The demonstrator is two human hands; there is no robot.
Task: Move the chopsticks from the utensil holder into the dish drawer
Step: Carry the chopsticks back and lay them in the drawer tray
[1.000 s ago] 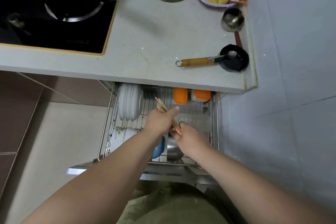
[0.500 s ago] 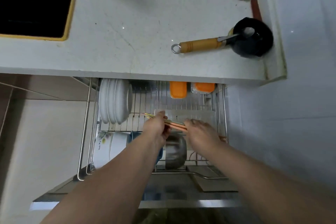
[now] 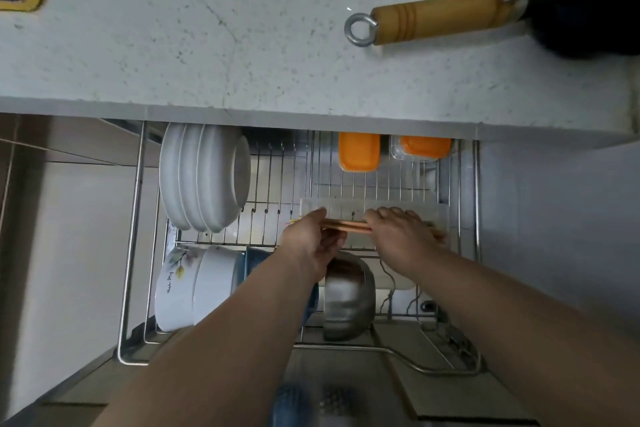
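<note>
A bundle of orange-brown chopsticks point(image 3: 348, 226) lies level, held at both ends over the open wire dish drawer point(image 3: 133, 239). My left hand point(image 3: 311, 239) grips the left end and my right hand point(image 3: 398, 229) covers the right end. The bundle sits at the front edge of a translucent plastic tray point(image 3: 381, 210) in the drawer's right half. Only the short stretch between my hands shows; the tips are hidden. No utensil holder is in view.
White plates point(image 3: 202, 177) stand at the drawer's back left, white bowls point(image 3: 194, 284) and a steel bowl point(image 3: 348, 302) in front. Two orange-lidded boxes point(image 3: 358, 152) sit at the back. The counter edge point(image 3: 311, 118) overhangs the drawer; a wooden-handled pan point(image 3: 440, 19) rests on it.
The view has dropped closer to the drawer. The chopsticks went from tilted upward to level and moved lower and farther back, to the plastic tray, with both hands still on them.
</note>
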